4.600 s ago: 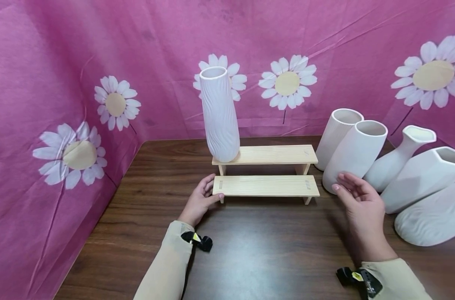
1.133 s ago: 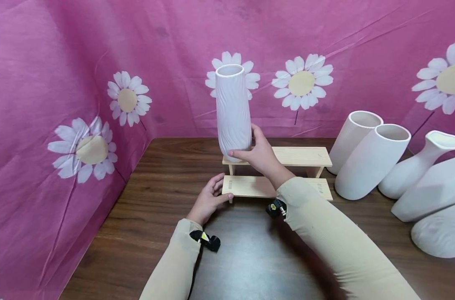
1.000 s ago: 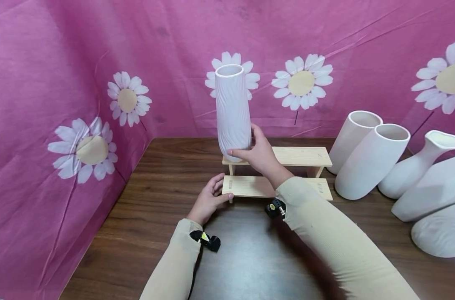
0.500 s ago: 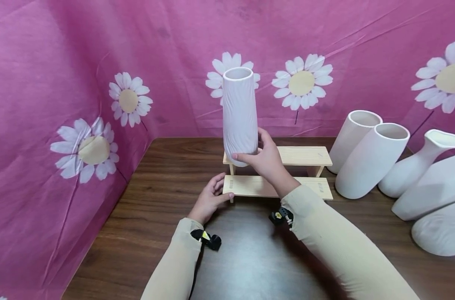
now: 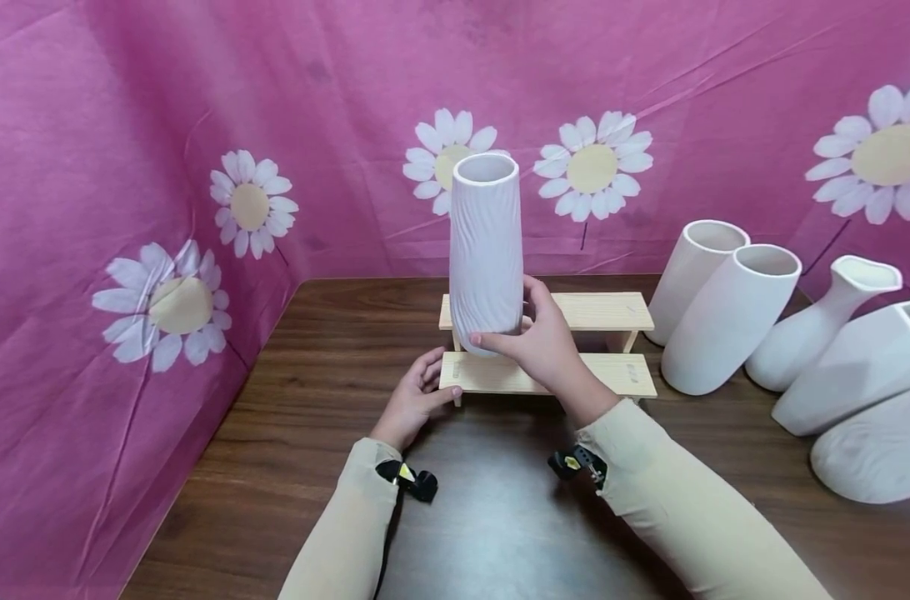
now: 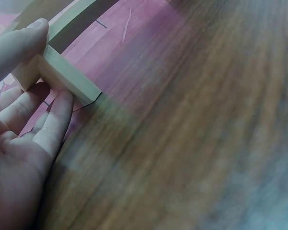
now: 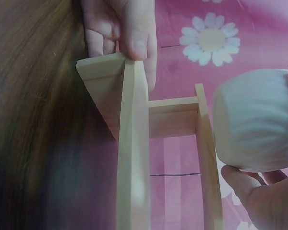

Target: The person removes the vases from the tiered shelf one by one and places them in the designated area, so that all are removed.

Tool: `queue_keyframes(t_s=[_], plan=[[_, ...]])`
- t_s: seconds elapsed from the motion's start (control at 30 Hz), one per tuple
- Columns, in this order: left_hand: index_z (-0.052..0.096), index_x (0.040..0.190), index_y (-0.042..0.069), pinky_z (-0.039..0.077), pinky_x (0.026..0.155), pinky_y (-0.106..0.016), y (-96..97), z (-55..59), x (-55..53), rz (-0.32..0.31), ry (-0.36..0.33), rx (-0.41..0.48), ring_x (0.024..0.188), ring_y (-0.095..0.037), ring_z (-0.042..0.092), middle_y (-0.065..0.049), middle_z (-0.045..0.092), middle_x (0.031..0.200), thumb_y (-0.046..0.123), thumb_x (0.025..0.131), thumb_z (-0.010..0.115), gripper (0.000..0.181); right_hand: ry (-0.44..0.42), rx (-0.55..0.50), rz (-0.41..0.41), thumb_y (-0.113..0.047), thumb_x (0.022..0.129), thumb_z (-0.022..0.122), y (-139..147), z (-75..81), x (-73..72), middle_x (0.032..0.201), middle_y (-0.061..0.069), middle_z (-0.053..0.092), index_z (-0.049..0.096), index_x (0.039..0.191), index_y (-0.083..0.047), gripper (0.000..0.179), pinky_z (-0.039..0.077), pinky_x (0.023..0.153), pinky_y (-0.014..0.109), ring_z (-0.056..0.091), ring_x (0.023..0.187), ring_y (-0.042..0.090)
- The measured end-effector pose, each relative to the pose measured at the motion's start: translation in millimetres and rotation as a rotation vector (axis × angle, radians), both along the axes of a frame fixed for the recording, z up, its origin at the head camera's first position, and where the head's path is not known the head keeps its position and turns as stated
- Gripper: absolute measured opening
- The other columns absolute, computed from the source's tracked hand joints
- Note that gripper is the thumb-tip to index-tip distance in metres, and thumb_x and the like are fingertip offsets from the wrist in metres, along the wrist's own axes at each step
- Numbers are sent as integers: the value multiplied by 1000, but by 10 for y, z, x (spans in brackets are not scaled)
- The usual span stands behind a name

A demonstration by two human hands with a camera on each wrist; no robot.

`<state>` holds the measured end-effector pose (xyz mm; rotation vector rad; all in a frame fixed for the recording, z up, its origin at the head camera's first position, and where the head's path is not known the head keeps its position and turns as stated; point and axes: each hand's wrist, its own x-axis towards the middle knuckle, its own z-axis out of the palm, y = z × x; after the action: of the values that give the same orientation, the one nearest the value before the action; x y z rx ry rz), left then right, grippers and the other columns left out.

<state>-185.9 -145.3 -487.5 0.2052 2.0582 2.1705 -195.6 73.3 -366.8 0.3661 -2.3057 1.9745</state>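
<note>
My right hand (image 5: 548, 346) grips a tall white ribbed vase (image 5: 487, 258) near its base, thumb in front and fingers round the right side. Upright, it hangs off the wooden stand's lower shelf (image 5: 545, 375) and overlaps the front of the upper shelf (image 5: 601, 311) in the head view. In the right wrist view the base of the vase (image 7: 254, 120) is close over the upper shelf's level. My left hand (image 5: 410, 404) holds the left end of the lower shelf. Its thumb lies on the board, and the left wrist view shows fingertips against the leg (image 6: 69, 76).
Several other white vases stand in a row on the right, among them a smooth one (image 5: 728, 321), a narrow-necked one (image 5: 815, 325) and a rounded one (image 5: 878, 450). The dark wood table (image 5: 275, 467) meets a pink flowered cloth (image 5: 350, 67) at the back and left.
The right hand came from beside the row of vases and took hold of the ribbed vase on the upper shelf's left end. It has brought it forward and slightly right. The left hand stayed.
</note>
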Motion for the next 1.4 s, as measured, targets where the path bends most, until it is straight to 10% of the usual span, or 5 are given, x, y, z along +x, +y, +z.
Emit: queue_keyframes(t_s=[1.4], plan=[[32, 155, 3, 49, 93, -25, 2, 35, 24, 10, -4, -38, 130, -31, 52, -17, 50, 149, -4, 89, 72, 78, 77, 76, -115, -3, 67, 93, 891, -193, 879, 134, 0, 52, 43, 145, -17, 94, 50, 92, 19, 54, 118, 14]])
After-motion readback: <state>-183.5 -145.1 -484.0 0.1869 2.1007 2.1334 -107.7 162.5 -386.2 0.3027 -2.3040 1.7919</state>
